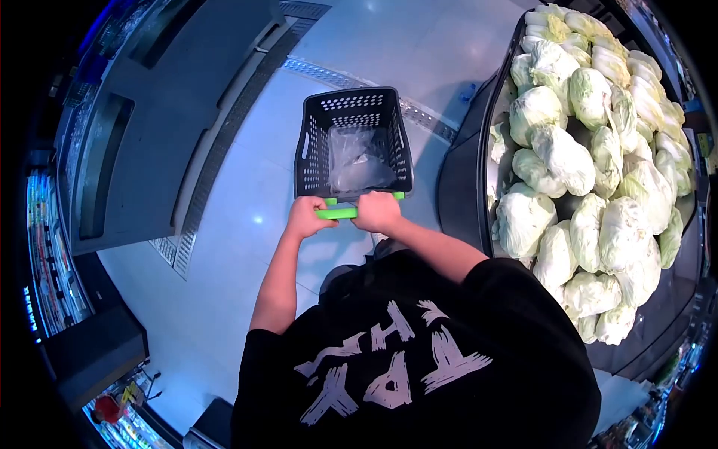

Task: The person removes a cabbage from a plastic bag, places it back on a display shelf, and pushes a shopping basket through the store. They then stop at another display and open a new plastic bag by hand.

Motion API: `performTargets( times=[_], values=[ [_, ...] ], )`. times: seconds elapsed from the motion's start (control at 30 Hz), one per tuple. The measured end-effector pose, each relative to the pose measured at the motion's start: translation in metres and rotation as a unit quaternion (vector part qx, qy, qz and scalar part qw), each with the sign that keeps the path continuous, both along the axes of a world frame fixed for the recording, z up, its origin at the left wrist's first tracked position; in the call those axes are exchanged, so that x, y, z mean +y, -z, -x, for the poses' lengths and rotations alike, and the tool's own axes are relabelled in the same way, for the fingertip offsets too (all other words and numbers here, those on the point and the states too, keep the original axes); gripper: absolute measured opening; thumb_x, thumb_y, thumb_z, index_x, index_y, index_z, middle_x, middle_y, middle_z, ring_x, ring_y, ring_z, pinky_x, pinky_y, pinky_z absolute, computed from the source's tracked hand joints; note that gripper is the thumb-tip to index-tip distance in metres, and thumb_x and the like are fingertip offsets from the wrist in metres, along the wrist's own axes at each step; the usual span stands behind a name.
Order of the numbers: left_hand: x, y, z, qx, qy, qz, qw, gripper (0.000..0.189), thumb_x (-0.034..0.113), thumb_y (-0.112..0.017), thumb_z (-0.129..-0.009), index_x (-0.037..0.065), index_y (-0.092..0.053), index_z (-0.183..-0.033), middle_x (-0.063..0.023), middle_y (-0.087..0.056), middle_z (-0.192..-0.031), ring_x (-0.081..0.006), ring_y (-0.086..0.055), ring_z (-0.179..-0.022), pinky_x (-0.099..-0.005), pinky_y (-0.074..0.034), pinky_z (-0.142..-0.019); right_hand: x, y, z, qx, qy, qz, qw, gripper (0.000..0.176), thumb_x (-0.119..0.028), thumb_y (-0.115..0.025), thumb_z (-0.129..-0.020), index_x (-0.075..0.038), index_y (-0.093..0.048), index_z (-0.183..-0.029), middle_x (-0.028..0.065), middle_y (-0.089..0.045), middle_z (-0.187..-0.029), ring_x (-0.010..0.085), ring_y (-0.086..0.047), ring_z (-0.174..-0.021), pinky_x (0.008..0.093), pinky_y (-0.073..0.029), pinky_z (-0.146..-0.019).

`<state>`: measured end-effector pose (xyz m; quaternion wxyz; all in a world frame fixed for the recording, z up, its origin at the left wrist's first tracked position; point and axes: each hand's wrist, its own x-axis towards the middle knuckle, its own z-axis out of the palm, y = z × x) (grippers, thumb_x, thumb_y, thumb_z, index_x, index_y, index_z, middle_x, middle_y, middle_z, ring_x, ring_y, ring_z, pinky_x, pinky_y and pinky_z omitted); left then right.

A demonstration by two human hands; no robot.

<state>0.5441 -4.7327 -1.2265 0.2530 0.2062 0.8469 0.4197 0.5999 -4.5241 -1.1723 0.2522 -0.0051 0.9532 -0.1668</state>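
In front of me is a black perforated shopping basket (301,161) with a bright green handle (338,214) on its near side. My left hand (307,218) is wrapped round the left part of that handle. Farther right along the same bar, my right hand (378,212) is closed on it too. Inside the basket lies a crumpled clear plastic bag (361,161); what it holds, if anything, I cannot make out.
To the right stands a dark display bin (470,168) heaped with Chinese cabbages (561,157). A large grey counter (179,112) runs along the left. Pale floor tiles (247,202) with a metal grate strip lie between them. Lit shelves (56,262) line the far left.
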Motion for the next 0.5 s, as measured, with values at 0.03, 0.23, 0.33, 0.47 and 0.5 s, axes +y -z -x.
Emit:
performTargets(
  times=[0.03, 0.23, 0.33, 0.47, 0.5],
  values=[
    [0.002, -0.001, 0.011, -0.004, 0.002, 0.002, 1.0, 0.037, 0.024, -0.087, -0.049, 0.003, -0.06, -0.06, -0.0097, -0.059, -0.06, -0.0247, -0.057, -0.055, -0.0347, -0.045, -0.056, 0.001, -0.001, 0.01, -0.008, 0.005, 0.004, 1.0, 0.028, -0.029, -0.067, -0.07, -0.003, -0.072, -0.077, 0.0185, -0.071, -0.081, 0.0314, -0.071, -0.079, 0.0402, -0.057, -0.074],
    [0.013, 0.013, 0.079, 0.006, 0.023, -0.014, 1.0, 0.037, 0.025, -0.088, -0.05, 0.003, -0.06, -0.061, -0.0094, -0.059, -0.06, -0.0236, -0.057, -0.054, -0.034, -0.045, -0.055, 0.014, 0.012, 0.068, 0.013, 0.014, 0.006, 1.0, 0.033, -0.035, -0.069, -0.07, -0.002, -0.072, -0.073, 0.0194, -0.07, -0.078, 0.0335, -0.07, -0.075, 0.0419, -0.057, -0.072],
    [0.025, 0.013, 0.12, 0.005, 0.037, -0.018, 0.999, 0.038, 0.026, -0.089, -0.049, 0.004, -0.06, -0.061, -0.0089, -0.058, -0.057, -0.0233, -0.056, -0.052, -0.0339, -0.044, -0.053, 0.024, 0.014, 0.102, 0.024, 0.028, -0.005, 0.999, 0.034, -0.035, -0.069, -0.07, -0.002, -0.072, -0.073, 0.0196, -0.069, -0.077, 0.0338, -0.07, -0.074, 0.0422, -0.057, -0.071],
    [0.049, 0.011, 0.179, 0.034, 0.059, -0.04, 0.997, 0.038, 0.027, -0.089, -0.05, 0.004, -0.061, -0.061, -0.0103, -0.056, -0.056, -0.0249, -0.055, -0.051, -0.0338, -0.044, -0.052, 0.038, 0.01, 0.154, 0.021, 0.066, -0.031, 0.997, 0.034, -0.036, -0.07, -0.069, -0.003, -0.072, -0.074, 0.0186, -0.069, -0.074, 0.0331, -0.07, -0.072, 0.0419, -0.057, -0.069],
    [0.052, 0.014, 0.194, 0.038, 0.064, -0.041, 0.996, 0.037, 0.028, -0.088, -0.049, 0.004, -0.06, -0.06, -0.0106, -0.056, -0.057, -0.0263, -0.056, -0.052, -0.0344, -0.044, -0.053, 0.04, 0.011, 0.167, 0.024, 0.072, -0.036, 0.996, 0.033, -0.035, -0.07, -0.067, -0.003, -0.072, -0.073, 0.0181, -0.069, -0.074, 0.0325, -0.07, -0.073, 0.0413, -0.057, -0.07]
  ],
)
